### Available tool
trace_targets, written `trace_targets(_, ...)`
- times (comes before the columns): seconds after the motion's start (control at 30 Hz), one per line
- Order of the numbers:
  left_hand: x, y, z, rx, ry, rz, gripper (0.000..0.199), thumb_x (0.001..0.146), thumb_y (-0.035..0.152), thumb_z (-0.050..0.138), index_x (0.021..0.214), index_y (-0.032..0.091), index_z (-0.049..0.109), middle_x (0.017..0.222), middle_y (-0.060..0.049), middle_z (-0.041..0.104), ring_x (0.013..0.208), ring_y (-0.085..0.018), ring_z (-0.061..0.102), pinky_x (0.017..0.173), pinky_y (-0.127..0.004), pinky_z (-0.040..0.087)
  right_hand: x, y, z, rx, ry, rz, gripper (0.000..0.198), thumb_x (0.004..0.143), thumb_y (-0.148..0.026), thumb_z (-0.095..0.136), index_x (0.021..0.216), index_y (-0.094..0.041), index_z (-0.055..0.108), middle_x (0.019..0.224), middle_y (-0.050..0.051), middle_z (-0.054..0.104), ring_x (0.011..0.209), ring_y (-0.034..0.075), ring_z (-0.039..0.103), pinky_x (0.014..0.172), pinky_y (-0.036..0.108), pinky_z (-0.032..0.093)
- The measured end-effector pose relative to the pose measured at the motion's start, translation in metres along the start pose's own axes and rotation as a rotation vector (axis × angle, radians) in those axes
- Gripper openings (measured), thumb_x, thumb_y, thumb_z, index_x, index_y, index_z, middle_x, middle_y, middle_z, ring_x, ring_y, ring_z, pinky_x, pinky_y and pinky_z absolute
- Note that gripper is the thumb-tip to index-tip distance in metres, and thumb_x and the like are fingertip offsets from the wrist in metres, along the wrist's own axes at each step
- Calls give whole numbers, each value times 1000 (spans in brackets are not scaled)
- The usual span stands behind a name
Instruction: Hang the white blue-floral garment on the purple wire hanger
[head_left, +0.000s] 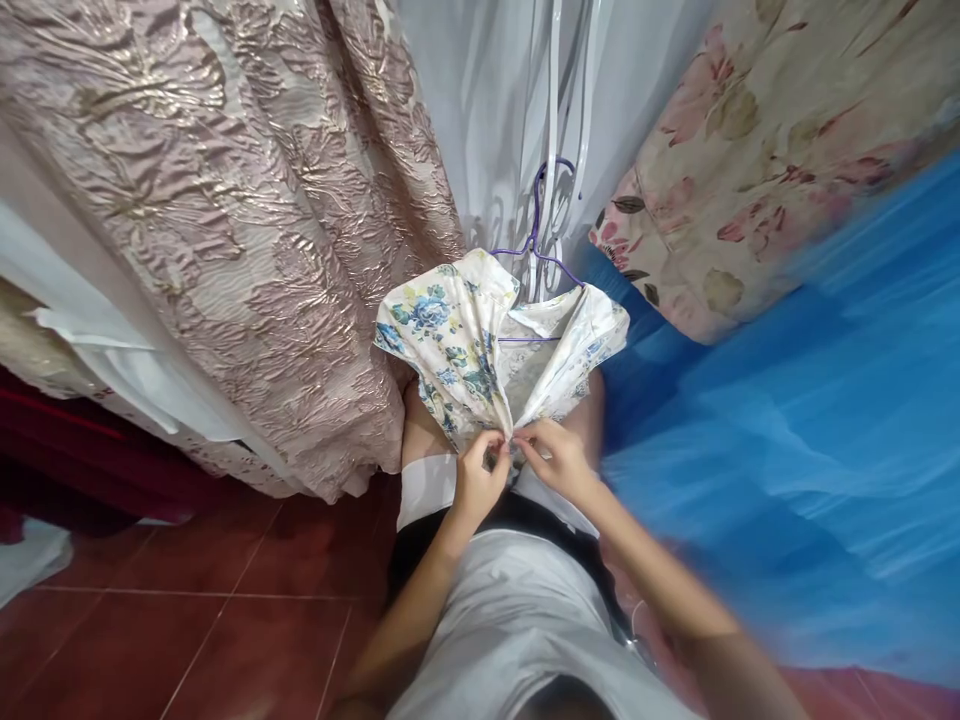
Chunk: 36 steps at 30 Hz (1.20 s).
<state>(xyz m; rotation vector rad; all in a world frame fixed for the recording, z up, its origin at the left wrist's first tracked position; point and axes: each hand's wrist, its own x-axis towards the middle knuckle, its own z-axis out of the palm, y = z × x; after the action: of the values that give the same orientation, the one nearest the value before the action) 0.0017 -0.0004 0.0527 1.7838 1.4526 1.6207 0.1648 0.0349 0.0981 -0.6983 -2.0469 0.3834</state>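
A white blouse with blue and yellow flowers (459, 335) hangs in front of me on a purple hanger (535, 225). Its neckline forms an open V, and the two front edges meet low down at my fingers. My left hand (482, 470) pinches the left front edge between thumb and fingertips. My right hand (553, 455) is closed on the other edge, its fingertips almost touching the left ones. Whatever small fastening may lie between the fingertips is hidden. The lower part of the blouse is mostly covered by my hands.
White metal hooks (553, 100) hold the hanger before a white cloth backdrop. A pink-and-gold textured fabric (247, 220) hangs close on the left. On the right hang a floral cloth (750, 170) and bright blue fabric (787, 440). Red floor tiles (187, 610) show at lower left.
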Motion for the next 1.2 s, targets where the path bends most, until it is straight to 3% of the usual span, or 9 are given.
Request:
trace_targets(0.13, -1, 3, 3, -16, -25, -40, 6, 94, 23, 60, 92, 18, 63, 81, -3, 70, 75, -15, 66, 75, -25, 52, -5, 14, 5, -9, 76, -120, 11, 99, -15, 57, 103, -22, 65, 85, 6, 72, 79, 22, 66, 73, 38, 53)
trace_targets(0.37, 5, 15, 0, -10, -138, 36, 12, 98, 23, 54, 91, 18, 61, 84, -4, 69, 78, -16, 66, 76, -26, 50, 6, 30, -7, -131, 98, -125, 9, 99, -16, 55, 100, -23, 60, 87, 7, 68, 83, 23, 62, 76, 39, 50)
trace_targets(0.6, -7, 30, -18, 14, -302, 124, 8, 98, 18, 53, 92, 19, 58, 82, -3, 65, 77, -15, 63, 72, -25, 48, 89, 17, -52, -331, 265, -159, 9, 101, -24, 54, 93, -22, 59, 86, 7, 68, 81, 23, 58, 79, 39, 44)
trace_targets(0.77, -17, 32, -30, 54, -321, 112, 11, 98, 17, 53, 88, 20, 56, 80, -1, 63, 76, -15, 61, 71, -24, 47, 147, 8, -54, -366, 326, -170, 16, 103, -30, 51, 91, -22, 58, 89, 7, 67, 85, 23, 56, 80, 38, 41)
trace_targets(0.9, -15, 25, -35, 94, -378, 148, 15, 98, 18, 54, 83, 19, 55, 76, 0, 60, 72, -14, 59, 69, -25, 47, 162, 14, -52, -371, 365, -144, 21, 105, -33, 48, 91, -22, 58, 86, 6, 64, 83, 22, 54, 78, 37, 40)
trace_targets(0.97, 0, 26, -39, 96, -371, 230, 14, 98, 19, 56, 85, 19, 58, 77, -1, 62, 73, -14, 60, 70, -25, 49, 159, 16, -54, -359, 373, -156, 22, 105, -34, 47, 91, -21, 58, 86, 6, 64, 82, 22, 53, 78, 37, 40)
trace_targets(1.03, 31, 34, -44, 99, -279, 339, 7, 98, 22, 58, 94, 19, 63, 89, -4, 66, 75, -14, 61, 73, -26, 51, 156, 18, -59, -338, 382, -172, 21, 105, -35, 47, 93, -22, 58, 87, 6, 64, 81, 21, 54, 79, 37, 41)
trace_targets(1.13, 101, 62, -50, 157, -84, 461, 22, 102, 29, 54, 119, 20, 64, 119, -10, 64, 77, -13, 61, 74, -27, 54, 153, 21, -64, -303, 385, -183, 20, 105, -34, 47, 96, -22, 59, 90, 6, 64, 83, 21, 55, 80, 37, 42)
trace_targets(1.2, 154, 82, -50, 207, -68, 497, 32, 104, 36, 48, 129, 20, 60, 131, -13, 60, 94, -16, 64, 78, -28, 54, 154, 23, -66, -281, 374, -184, 19, 106, -33, 47, 97, -22, 59, 91, 6, 63, 85, 21, 56, 81, 37, 42)
